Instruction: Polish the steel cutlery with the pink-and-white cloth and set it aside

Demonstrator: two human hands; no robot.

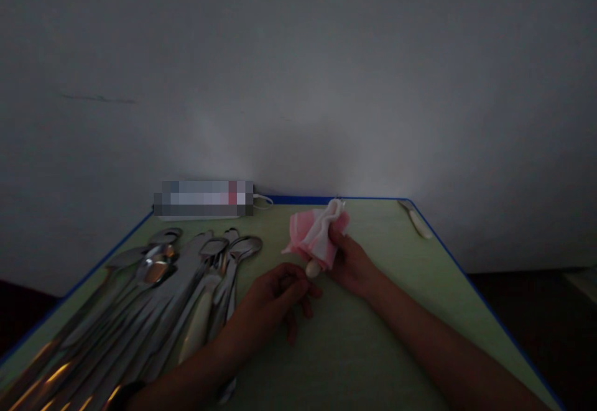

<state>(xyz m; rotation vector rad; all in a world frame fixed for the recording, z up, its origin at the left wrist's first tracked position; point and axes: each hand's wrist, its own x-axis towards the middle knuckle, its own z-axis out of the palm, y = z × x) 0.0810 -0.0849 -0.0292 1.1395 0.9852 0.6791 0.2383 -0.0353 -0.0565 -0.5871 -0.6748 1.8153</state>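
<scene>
My right hand (pixel 352 265) is closed on a pink-and-white cloth (pixel 310 227), wrapped around a utensil. The rounded, pale end of the utensil's handle (pixel 313 268) sticks out below the cloth, and a bit of shiny metal shows at the top. Most of this utensil is hidden, so its kind cannot be told. Right by the handle end is my left hand (pixel 280 296), its fingers loosely bent and apart. Whether its fingertips touch the handle is unclear in the dim light.
Many metal spoons, turners and other utensils (pixel 158 299) lie on the left of the green table (pixel 373 349), partly under my left forearm. A pale-handled utensil (pixel 418 221) rests at the far right corner. A blurred-out box (pixel 205 199) with a white cable stands against the wall.
</scene>
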